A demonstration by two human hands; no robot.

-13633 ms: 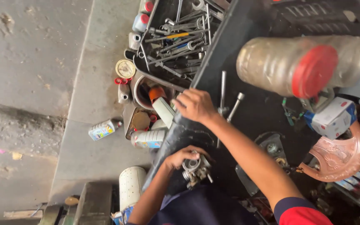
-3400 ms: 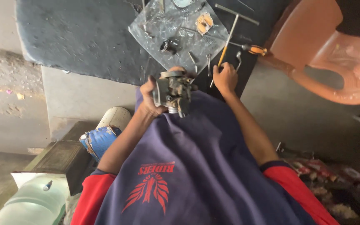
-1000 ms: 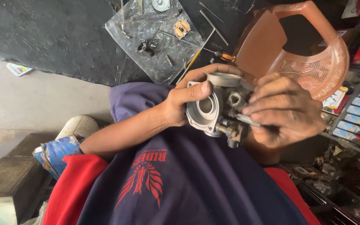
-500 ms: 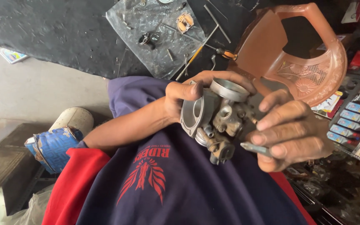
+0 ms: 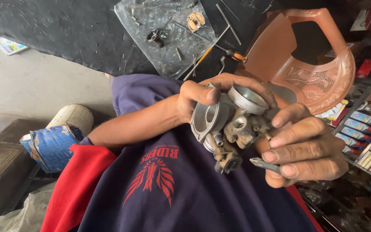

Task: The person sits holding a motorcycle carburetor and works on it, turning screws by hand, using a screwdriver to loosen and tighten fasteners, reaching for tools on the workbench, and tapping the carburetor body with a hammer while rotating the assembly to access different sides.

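Dark workshop surface (image 5: 65, 30) far behind, a metal carburettor held close over a navy shirt.

Left hand (image 5: 202, 92) clasps the grey metal carburettor (image 5: 230, 124) by its round flange, thumb on the rim. Right hand (image 5: 308, 150) steadies the near right side and pinches a small flat metal tool (image 5: 265, 164) in its fingers. Far off lie a clear plastic sheet (image 5: 168, 34) with small parts, an orange-handled screwdriver (image 5: 213, 49) and a brown plastic chair (image 5: 310, 64).

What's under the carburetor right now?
Beneath the carburetor shows only the navy shirt; the left hand and right hand cover its far sides.
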